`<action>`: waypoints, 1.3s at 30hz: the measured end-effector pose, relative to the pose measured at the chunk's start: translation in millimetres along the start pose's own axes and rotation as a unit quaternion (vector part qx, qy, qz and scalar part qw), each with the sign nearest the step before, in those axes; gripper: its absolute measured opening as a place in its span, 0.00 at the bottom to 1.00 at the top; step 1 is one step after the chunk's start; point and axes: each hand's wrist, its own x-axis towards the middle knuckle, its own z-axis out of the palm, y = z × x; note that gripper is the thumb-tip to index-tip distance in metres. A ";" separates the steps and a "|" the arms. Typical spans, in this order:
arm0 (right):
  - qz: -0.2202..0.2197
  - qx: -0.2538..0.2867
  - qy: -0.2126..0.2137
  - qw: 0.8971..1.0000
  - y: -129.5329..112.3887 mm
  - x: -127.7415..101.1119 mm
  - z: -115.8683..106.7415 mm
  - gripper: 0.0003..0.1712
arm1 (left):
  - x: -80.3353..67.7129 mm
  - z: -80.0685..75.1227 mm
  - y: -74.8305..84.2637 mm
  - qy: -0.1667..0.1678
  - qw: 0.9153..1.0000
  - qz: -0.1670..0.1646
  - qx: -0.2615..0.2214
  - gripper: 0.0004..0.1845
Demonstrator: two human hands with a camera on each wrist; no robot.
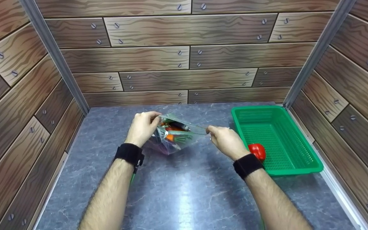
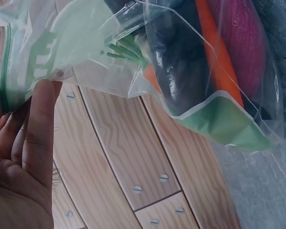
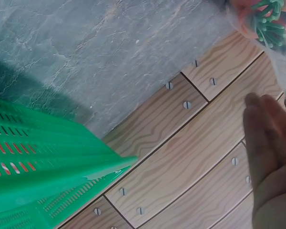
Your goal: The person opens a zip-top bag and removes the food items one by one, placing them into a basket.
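Note:
A clear zip bag [image 1: 188, 145] with green bands sits on the table, its mouth stretched between both hands. My left hand [image 1: 141, 128] pinches one end of the mouth between thumb and fingers. At the opposite end, my right hand [image 1: 227, 140] grips the rim with its fingertips. Inside the bag, the left wrist view shows a dark eggplant-like vegetable [image 2: 178, 67], a carrot [image 2: 225, 64] and a purple vegetable [image 2: 243, 43]. Green stalks [image 3: 271, 31] show through the plastic in the right wrist view.
A green perforated basket [image 1: 299, 140] stands at the right side of the table, close by the right wrist. One red bell pepper [image 1: 257, 152] lies in its near left corner, partly behind the wrist. Wood-patterned walls [image 1: 158, 57] enclose the grey marbled table [image 1: 107, 127] at back and sides.

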 end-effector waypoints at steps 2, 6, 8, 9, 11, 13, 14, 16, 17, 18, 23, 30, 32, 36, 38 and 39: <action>0.019 -0.003 0.003 1.000 1.0 0.7 -0.1 0.15 | -0.7 0.9 3.0 -0.002 1.000 0.004 0.003 0.14; 0.057 -0.005 0.004 0.998 2.3 2.3 1.8 0.18 | -1.9 3.9 9.5 -0.014 1.000 0.014 0.014 0.14; 0.066 -0.005 0.005 0.998 1.2 3.1 3.4 0.18 | -2.1 5.8 11.1 -0.020 1.000 0.014 0.017 0.14; 0.070 -0.004 0.005 0.998 0.1 3.4 4.1 0.17 | -2.0 6.7 11.6 -0.023 1.000 0.011 0.016 0.14; 0.075 -0.001 0.007 0.997 -3.4 3.6 4.8 0.15 | -1.5 8.5 12.0 -0.028 1.000 0.000 0.007 0.14; 0.081 0.007 0.006 0.997 -7.5 3.3 4.8 0.14 | -0.9 10.1 11.9 -0.030 0.999 -0.011 -0.006 0.14; 0.082 0.010 0.005 0.997 -9.8 3.0 4.5 0.14 | -0.7 10.8 12.2 -0.032 0.999 -0.016 -0.012 0.15; 0.084 0.018 0.004 0.996 -13.9 2.2 3.9 0.15 | -0.3 12.9 12.2 -0.037 0.999 -0.024 -0.026 0.16; 0.084 0.020 0.005 0.996 -16.0 2.0 3.6 0.14 | -0.1 14.0 12.1 -0.039 0.998 -0.026 -0.032 0.16; 0.083 0.024 0.005 0.996 -17.9 1.8 3.4 0.14 | 0.1 15.2 12.0 -0.040 0.998 -0.027 -0.034 0.17; 0.069 0.031 0.031 0.997 -26.0 1.8 4.0 0.12 | 1.0 20.7 10.5 -0.038 0.997 -0.036 -0.050 0.18; 0.037 0.039 0.082 0.995 -33.2 4.3 9.2 0.08 | 0.6 24.4 8.7 -0.029 0.997 -0.049 -0.049 0.18; 0.033 0.042 0.080 0.995 -35.0 6.0 11.9 0.08 | 0.4 25.2 8.4 -0.029 0.997 -0.047 -0.049 0.18; 0.039 0.046 0.041 0.997 -39.2 11.2 18.6 0.14 | -0.3 27.3 7.1 -0.026 0.998 -0.043 -0.049 0.17; 0.046 0.044 0.021 0.998 -41.6 14.6 22.6 0.16 | -0.9 28.7 6.5 -0.024 0.998 -0.043 -0.048 0.16; 0.051 0.044 0.012 0.998 -43.0 16.3 24.6 0.16 | -1.3 29.3 6.4 -0.024 0.998 -0.042 -0.048 0.16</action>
